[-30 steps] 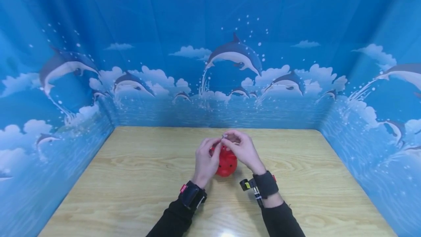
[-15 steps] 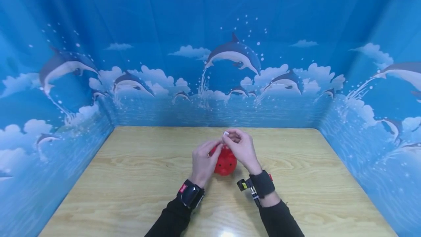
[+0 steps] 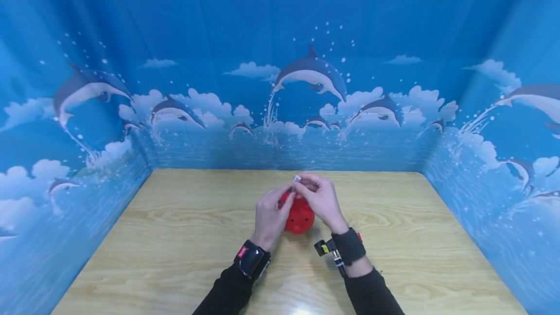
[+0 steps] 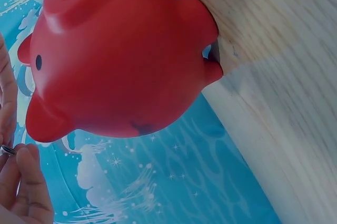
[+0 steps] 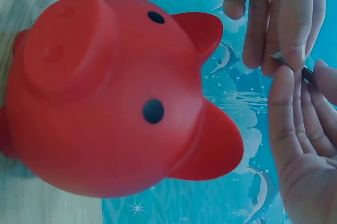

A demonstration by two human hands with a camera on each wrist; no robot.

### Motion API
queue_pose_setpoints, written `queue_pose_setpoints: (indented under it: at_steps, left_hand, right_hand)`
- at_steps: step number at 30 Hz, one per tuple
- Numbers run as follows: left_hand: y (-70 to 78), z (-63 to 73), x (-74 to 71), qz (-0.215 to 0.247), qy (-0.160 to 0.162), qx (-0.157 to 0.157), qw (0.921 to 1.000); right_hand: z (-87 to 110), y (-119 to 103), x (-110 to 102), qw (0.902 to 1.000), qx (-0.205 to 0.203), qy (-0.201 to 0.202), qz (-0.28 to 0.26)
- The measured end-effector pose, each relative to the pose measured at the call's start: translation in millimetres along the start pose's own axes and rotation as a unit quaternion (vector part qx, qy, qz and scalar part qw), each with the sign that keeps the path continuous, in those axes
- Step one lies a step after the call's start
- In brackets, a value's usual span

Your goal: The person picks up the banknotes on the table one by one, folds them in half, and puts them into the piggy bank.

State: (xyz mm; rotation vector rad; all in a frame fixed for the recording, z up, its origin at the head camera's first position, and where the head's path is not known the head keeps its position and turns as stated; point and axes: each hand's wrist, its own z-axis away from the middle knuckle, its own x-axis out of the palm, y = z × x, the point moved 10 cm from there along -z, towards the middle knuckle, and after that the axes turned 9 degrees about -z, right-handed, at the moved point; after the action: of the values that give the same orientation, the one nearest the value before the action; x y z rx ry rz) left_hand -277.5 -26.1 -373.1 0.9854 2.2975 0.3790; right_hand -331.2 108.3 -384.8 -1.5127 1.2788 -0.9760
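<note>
A red piggy bank (image 3: 299, 218) stands on the table with its snout toward me; in the right wrist view its face, black eyes and ears fill the left side. Just above its head, my left hand (image 3: 269, 215) and right hand (image 3: 322, 201) meet at the fingertips. Between them they pinch a small flat silvery piece (image 3: 297, 178), too small and too covered to tell its kind. In the right wrist view one bright end of this silvery piece (image 5: 276, 54) peeks out beside the left fingers (image 5: 260, 29), with the right thumb (image 5: 281, 95) close below.
The light wood-grain table (image 3: 188, 237) spreads around the piggy bank. A blue curtain (image 3: 201, 81) printed with dolphins and clouds encloses it at the back and both sides. Each wrist wears a black strap, and a small camera (image 3: 323, 247) juts inward from the right one.
Both hands stay above the piggy bank, shifting only slightly left. The silvery piece turned between the fingertips, showing a paler face than a second ago.
</note>
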Motion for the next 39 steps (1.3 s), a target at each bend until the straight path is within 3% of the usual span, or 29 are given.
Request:
queue_pose_setpoints:
  at_steps: [10, 18, 23, 32, 39]
  left_hand:
    - [-2.5, 0.4, 2.3, 0.014, -0.002, 0.004, 0.9999]
    - [-5.9, -1.5, 7.8, 0.019, -0.035, -0.025, 0.9989]
    - [-7.3, -1.1, 7.8, 0.001, -0.036, -0.035, 0.9987]
    - [-5.4, -2.9, 13.5, -0.032, -0.065, 0.003, 0.9974]
    - [-9.7, -1.4, 20.9, -0.045, -0.097, 0.004, 0.9942]
  right_hand:
    - [0.3, 1, 4, 0.9996, 0.016, -0.021, 0.014]
    - [-1.3, 2, 3, 0.9993, 0.015, -0.016, 0.029]
    - [-1.5, 2, 2, 0.9995, 0.008, -0.005, 0.029]
    - [-4.9, 3, -5, 0.9973, -0.011, 0.021, 0.07]
    - [-5.5, 1, -4, 0.9935, -0.006, 0.024, 0.111]
